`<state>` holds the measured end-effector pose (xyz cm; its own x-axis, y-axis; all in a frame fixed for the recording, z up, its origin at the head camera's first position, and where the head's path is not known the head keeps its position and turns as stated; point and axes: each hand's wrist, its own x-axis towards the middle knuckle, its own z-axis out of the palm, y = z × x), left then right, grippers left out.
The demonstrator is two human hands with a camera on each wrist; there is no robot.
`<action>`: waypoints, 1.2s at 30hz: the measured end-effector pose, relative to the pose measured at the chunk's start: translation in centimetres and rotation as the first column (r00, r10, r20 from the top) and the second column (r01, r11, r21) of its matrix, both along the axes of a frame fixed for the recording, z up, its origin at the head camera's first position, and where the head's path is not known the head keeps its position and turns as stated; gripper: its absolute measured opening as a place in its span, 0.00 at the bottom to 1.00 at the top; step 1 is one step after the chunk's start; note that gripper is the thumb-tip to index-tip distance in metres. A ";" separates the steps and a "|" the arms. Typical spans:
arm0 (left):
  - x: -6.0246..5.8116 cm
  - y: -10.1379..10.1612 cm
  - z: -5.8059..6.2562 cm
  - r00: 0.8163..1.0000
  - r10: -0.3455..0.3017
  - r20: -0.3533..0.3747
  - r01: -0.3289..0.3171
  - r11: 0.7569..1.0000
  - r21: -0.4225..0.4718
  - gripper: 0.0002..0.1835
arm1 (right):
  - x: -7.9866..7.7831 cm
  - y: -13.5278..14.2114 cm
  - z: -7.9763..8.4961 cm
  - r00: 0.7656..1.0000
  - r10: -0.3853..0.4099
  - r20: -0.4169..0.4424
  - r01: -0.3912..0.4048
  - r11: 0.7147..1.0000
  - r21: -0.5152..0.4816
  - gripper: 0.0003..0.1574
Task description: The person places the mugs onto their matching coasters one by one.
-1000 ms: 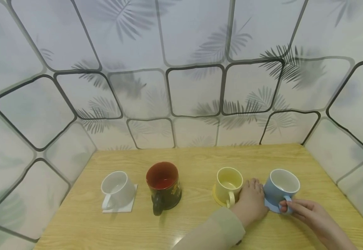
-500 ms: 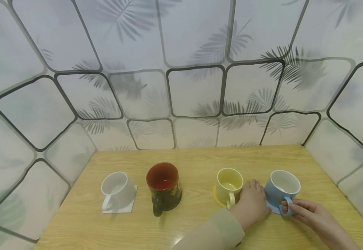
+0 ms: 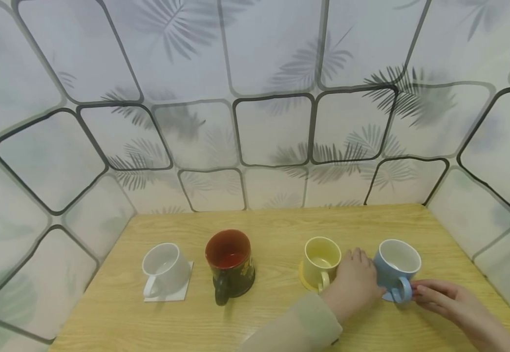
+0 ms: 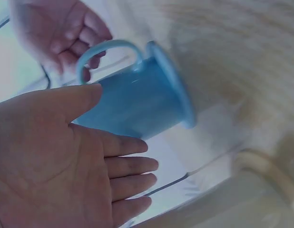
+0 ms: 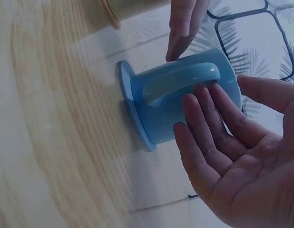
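A light-blue mug (image 3: 387,274) with a white inside stands upright on a round blue coaster (image 4: 178,90), at the right of the table. My left hand (image 3: 355,281) lies between it and the yellow mug, fingers straight and thumb out. In the left wrist view that palm faces the blue mug, with the fingertips right at its side. At the mug's handle (image 5: 180,80) is my right hand (image 3: 453,303), its fingers loosely bent. The right wrist view has those fingertips right by the handle, with none hooked through it.
The yellow mug (image 3: 313,274) sits on a yellow coaster (image 3: 302,279) just left of my left hand. Farther left are a dark mug (image 3: 241,281) with a red inside and a white mug (image 3: 177,274) on a square white coaster (image 3: 179,294). Patterned walls surround the wooden table (image 3: 277,318).
My right hand has let go of the blue mug's handle and drawn slightly right. My left hand has moved a little right, closer against the blue mug's side.
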<state>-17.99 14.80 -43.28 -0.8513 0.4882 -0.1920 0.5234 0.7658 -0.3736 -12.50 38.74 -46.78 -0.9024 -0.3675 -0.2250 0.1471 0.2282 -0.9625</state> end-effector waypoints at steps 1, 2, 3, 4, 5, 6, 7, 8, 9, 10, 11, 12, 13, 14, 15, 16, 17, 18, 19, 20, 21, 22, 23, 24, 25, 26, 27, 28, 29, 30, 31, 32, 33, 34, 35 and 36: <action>0.0 -0.1 0.2 1.000 0.001 -0.001 -0.001 1.000 0.004 0.43 | 0.0 0.0 0.0 1.000 0.005 -0.023 -0.006 1.000 -0.010 0.32; 0.0 -0.1 0.4 1.000 0.000 -0.006 0.000 1.000 0.013 0.43 | 0.0 0.1 0.1 0.999 -0.001 -0.041 0.001 1.000 -0.006 0.33; 0.0 -0.2 0.7 1.000 -0.001 -0.014 0.001 1.000 0.023 0.44 | 0.1 0.1 0.2 0.998 -0.011 -0.058 0.011 1.000 0.003 0.33; 0.0 -0.3 1.0 1.000 -0.003 -0.019 0.004 1.000 0.030 0.44 | 0.1 0.0 0.3 0.997 -0.026 -0.069 0.027 0.999 0.018 0.32; 0.1 -0.4 1.2 1.000 -0.006 -0.023 0.006 0.999 0.042 0.44 | 0.1 0.0 0.4 0.996 -0.039 -0.078 0.042 0.998 0.039 0.31; 0.1 -0.5 1.5 1.000 -0.010 -0.026 0.011 0.998 0.055 0.44 | 0.1 0.0 0.6 0.995 -0.051 -0.088 0.057 0.997 0.058 0.31; 0.1 -0.6 1.8 0.999 -0.016 -0.029 0.018 0.998 0.066 0.44 | 0.1 0.0 0.8 0.993 -0.064 -0.095 0.072 0.994 0.078 0.29; 0.1 -0.7 2.0 0.999 -0.022 -0.029 0.024 0.997 0.075 0.44 | 0.1 0.0 1.0 0.992 -0.077 -0.100 0.087 0.992 0.097 0.29; 0.2 -0.8 2.3 0.999 -0.028 -0.028 0.030 0.996 0.078 0.44 | 0.1 -0.1 1.2 0.991 -0.088 -0.105 0.099 0.990 0.105 0.28; 0.2 -0.8 2.5 0.999 -0.034 -0.027 0.036 0.996 0.077 0.44 | 0.0 -0.1 1.4 0.988 -0.093 -0.121 0.107 0.988 0.114 0.28; 0.3 -0.9 2.7 0.999 -0.041 -0.030 0.043 0.996 0.075 0.44 | 0.0 -0.1 1.6 0.987 -0.101 -0.127 0.116 0.986 0.123 0.27; 0.3 -0.9 2.9 0.998 -0.049 -0.034 0.051 0.996 0.069 0.44 | 0.0 -0.1 1.7 0.984 -0.108 -0.139 0.126 0.984 0.125 0.27; 0.4 -1.0 3.1 0.998 -0.056 -0.038 0.058 0.996 0.062 0.44 | -0.1 -0.1 1.8 0.982 -0.116 -0.150 0.135 0.983 0.125 0.26; 0.4 -1.0 3.2 0.997 -0.061 -0.040 0.063 0.996 0.058 0.44 | -0.1 -0.1 1.9 0.980 -0.121 -0.161 0.141 0.983 0.116 0.26; 0.5 -1.1 3.4 0.997 -0.068 -0.044 0.070 0.996 0.051 0.44 | -0.2 -0.1 1.9 0.976 -0.120 -0.182 0.140 0.985 0.102 0.27; 0.5 -1.2 3.6 0.996 -0.076 -0.048 0.078 0.996 0.043 0.43 | -0.3 -0.1 1.9 0.972 -0.117 -0.206 0.136 0.987 0.083 0.28; 0.6 -1.3 3.7 0.995 -0.083 -0.050 0.085 0.996 0.037 0.43 | -0.4 0.0 2.0 0.969 -0.116 -0.217 0.132 0.989 0.063 0.29; 0.6 -1.3 3.9 0.994 -0.092 -0.054 0.094 0.995 0.028 0.43 | -0.5 0.0 2.1 0.964 -0.111 -0.241 0.125 0.991 0.044 0.30; 0.7 -1.5 4.1 0.993 -0.104 -0.061 0.106 0.994 0.019 0.43 | -0.6 0.1 2.1 0.960 -0.105 -0.260 0.115 0.993 0.026 0.31; 0.8 -1.6 4.2 0.991 -0.118 -0.068 0.119 0.993 0.010 0.43 | -0.7 0.1 2.2 0.956 -0.098 -0.278 0.107 0.994 0.017 0.32; 0.8 -1.7 4.4 0.988 -0.133 -0.076 0.133 0.991 0.004 0.43 | -0.8 0.1 2.4 0.950 -0.095 -0.297 0.103 0.995 0.012 0.32; 0.8 -1.9 4.5 0.986 -0.146 -0.085 0.147 0.989 0.000 0.43 | -0.9 0.2 2.5 0.946 -0.092 -0.310 0.100 0.995 0.012 0.32; 0.9 -2.1 4.6 0.982 -0.163 -0.095 0.163 0.987 0.000 0.43 | -1.0 0.2 2.7 0.943 -0.089 -0.322 0.101 0.995 0.020 0.32; 0.9 -2.2 4.8 0.978 -0.179 -0.106 0.179 0.984 -0.003 0.43 | -1.1 0.2 2.9 0.939 -0.086 -0.334 0.101 0.995 0.027 0.32; 0.8 -2.4 4.9 0.974 -0.194 -0.116 0.196 0.981 -0.002 0.43 | -1.2 0.1 3.1 0.937 -0.084 -0.339 0.104 0.994 0.039 0.32; 0.8 -2.6 5.0 0.970 -0.209 -0.123 0.211 0.978 0.003 0.43 | -1.3 0.1 3.3 0.935 -0.081 -0.345 0.107 0.993 0.057 0.32; 0.8 -2.8 5.1 0.966 -0.224 -0.132 0.227 0.974 0.007 0.43 | -1.4 0.0 3.6 0.934 -0.081 -0.348 0.112 0.991 0.072 0.31; 0.8 -3.0 5.2 0.963 -0.234 -0.136 0.238 0.971 0.010 0.43 | -1.5 -0.1 3.8 0.936 -0.083 -0.342 0.121 0.988 0.091 0.30; 0.8 -3.2 5.4 0.959 -0.246 -0.142 0.251 0.968 0.017 0.43 | -1.5 -0.2 4.0 0.940 -0.086 -0.331 0.128 0.986 0.107 0.29; 0.8 -3.4 5.5 0.956 -0.255 -0.148 0.261 0.965 0.020 0.43 | -1.6 -0.3 4.2 0.942 -0.089 -0.323 0.136 0.982 0.127 0.28; 0.8 -3.7 5.7 0.953 -0.262 -0.150 0.270 0.963 0.030 0.43 | -1.6 -0.5 4.4 0.946 -0.092 -0.311 0.144 0.979 0.147 0.27; 0.8 -4.0 5.8 0.951 -0.269 -0.155 0.278 0.960 0.038 0.42 | -1.7 -0.6 4.5 0.948 -0.095 -0.304 0.149 0.976 0.161 0.26; 0.8 -4.3 6.0 0.948 -0.274 -0.159 0.283 0.958 0.038 0.42 | -1.8 -0.8 4.7 0.950 -0.099 -0.297 0.154 0.974 0.169 0.25; 0.8 -4.6 6.1 0.948 -0.276 -0.161 0.286 0.957 0.041 0.42 | -1.8 -0.9 4.8 0.951 -0.098 -0.294 0.155 0.973 0.174 0.24; 0.8 -4.8 6.3 0.944 -0.283 -0.167 0.293 0.955 0.038 0.42 | -1.9 -1.0 5.0 0.951 -0.094 -0.295 0.153 0.971 0.182 0.24; 0.8 -5.1 6.4 0.943 -0.285 -0.169 0.295 0.955 0.036 0.41 | -2.0 -1.0 5.2 0.950 -0.086 -0.301 0.148 0.971 0.190 0.24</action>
